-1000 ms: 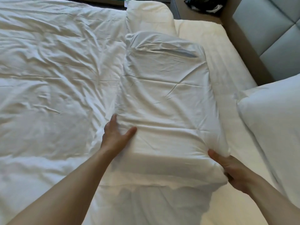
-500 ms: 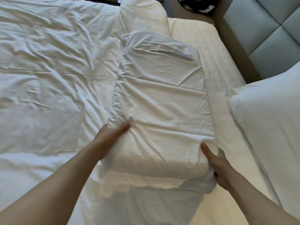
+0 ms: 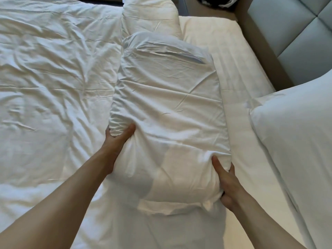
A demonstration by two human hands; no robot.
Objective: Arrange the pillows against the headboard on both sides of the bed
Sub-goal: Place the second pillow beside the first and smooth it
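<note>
A long white pillow (image 3: 167, 97) lies lengthwise in the middle of the bed. My left hand (image 3: 116, 141) pinches its left edge, thumb on top and fingers underneath. My right hand (image 3: 227, 184) grips its near right corner the same way. A second white pillow (image 3: 149, 15) lies just beyond it at the top. A third white pillow (image 3: 296, 132) leans against the grey padded headboard (image 3: 294, 31) on the right.
A crumpled white duvet (image 3: 50, 83) covers the left part of the bed. Bare white sheet (image 3: 239, 72) shows between the held pillow and the headboard. Dark items (image 3: 213, 1) lie on a surface past the bed's far corner.
Both hands have gone from resting at the pillow's near end to gripping it, bunching the fabric. The pillow's near end has come up and closer to me.
</note>
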